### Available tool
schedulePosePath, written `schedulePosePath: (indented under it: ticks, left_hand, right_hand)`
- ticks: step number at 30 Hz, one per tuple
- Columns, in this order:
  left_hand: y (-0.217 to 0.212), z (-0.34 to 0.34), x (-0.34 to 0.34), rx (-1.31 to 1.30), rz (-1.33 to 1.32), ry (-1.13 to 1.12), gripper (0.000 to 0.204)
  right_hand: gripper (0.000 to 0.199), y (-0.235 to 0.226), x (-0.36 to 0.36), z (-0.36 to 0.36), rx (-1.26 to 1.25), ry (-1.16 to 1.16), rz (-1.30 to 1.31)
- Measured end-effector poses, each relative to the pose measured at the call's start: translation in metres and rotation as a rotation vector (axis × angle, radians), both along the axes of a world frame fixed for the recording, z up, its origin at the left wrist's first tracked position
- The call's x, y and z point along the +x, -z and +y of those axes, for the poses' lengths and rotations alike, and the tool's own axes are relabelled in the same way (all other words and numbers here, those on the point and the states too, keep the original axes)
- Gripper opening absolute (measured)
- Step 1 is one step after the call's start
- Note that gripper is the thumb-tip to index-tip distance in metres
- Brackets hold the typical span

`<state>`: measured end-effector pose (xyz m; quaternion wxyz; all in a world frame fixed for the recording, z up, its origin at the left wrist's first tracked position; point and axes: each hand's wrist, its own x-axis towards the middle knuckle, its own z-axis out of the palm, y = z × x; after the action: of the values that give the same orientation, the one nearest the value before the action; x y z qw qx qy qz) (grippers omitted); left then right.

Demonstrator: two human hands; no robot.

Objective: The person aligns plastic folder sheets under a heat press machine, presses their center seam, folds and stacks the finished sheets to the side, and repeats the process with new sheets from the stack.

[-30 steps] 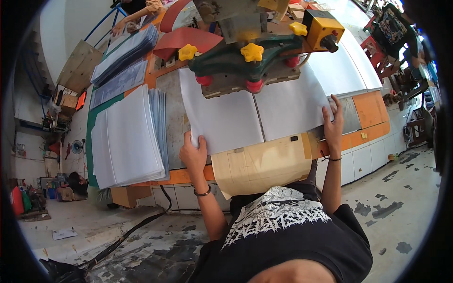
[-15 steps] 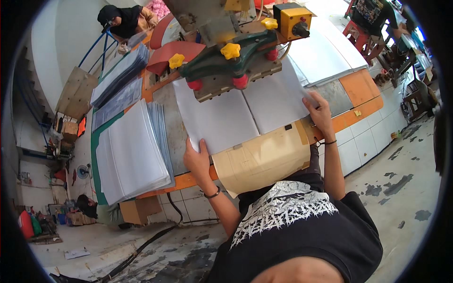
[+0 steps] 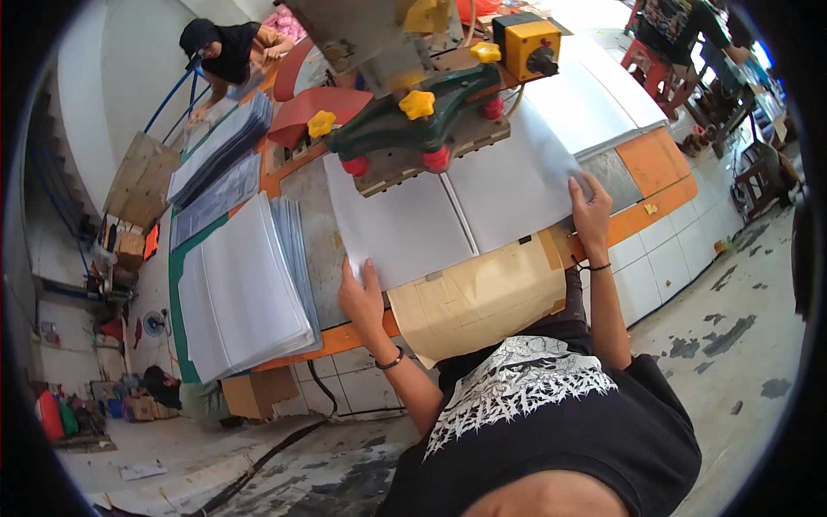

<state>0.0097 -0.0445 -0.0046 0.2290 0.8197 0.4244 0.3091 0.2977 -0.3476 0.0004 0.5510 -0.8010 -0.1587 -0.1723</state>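
Note:
A wide white sheet (image 3: 401, 228) lies beneath the press, a seam line dividing it into two panels. My left hand (image 3: 362, 300) pinches its near left corner between thumb and fingers. At the right edge, my right hand (image 3: 593, 211) grips the same sheet. Above its far part is the press head (image 3: 413, 121), dark green with yellow star knobs and red feet over a metal bar. The sheet's far edge is hidden there. A cream board (image 3: 478, 302) slopes down from the table's near edge, partly under the sheet.
Stacked white sheets (image 3: 237, 289) stand left, with another pile (image 3: 220, 146) behind. More white sheets (image 3: 594, 90) lie at the back right, near a yellow control box (image 3: 527, 47). A co-worker (image 3: 224, 52) is at the far left, another person (image 3: 689, 34) at the far right.
The sheet has shifted slightly right and toward me, and its middle seam shows as a wider pale line. My right hand has moved a little right with its edge; both hands keep their grip.

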Motion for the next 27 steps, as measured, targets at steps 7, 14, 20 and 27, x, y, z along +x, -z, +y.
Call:
schedulePosePath:
  ticks: [7, 14, 20, 27]
  left_hand:
    - [0.004, 0.000, -0.002, 0.005, 0.024, 0.037, 0.042]
    - [0.005, 0.001, -0.005, 0.051, -0.009, 0.026, 0.038]
    - [0.002, -0.001, -0.003, 0.052, -0.077, -0.002, 0.035]
    - [0.004, 0.002, -0.003, 0.055, -0.057, -0.011, 0.035]
  right_hand:
    - [0.032, -0.002, 0.001, 0.006, -0.105, 0.066, -0.031]
    - [0.033, -0.005, 0.003, 0.004, -0.147, -0.106, -0.004]
    - [0.031, 0.000, 0.007, 0.002, -0.183, -0.149, -0.005]
    - [0.027, 0.004, 0.009, 0.001, -0.209, -0.156, -0.017]
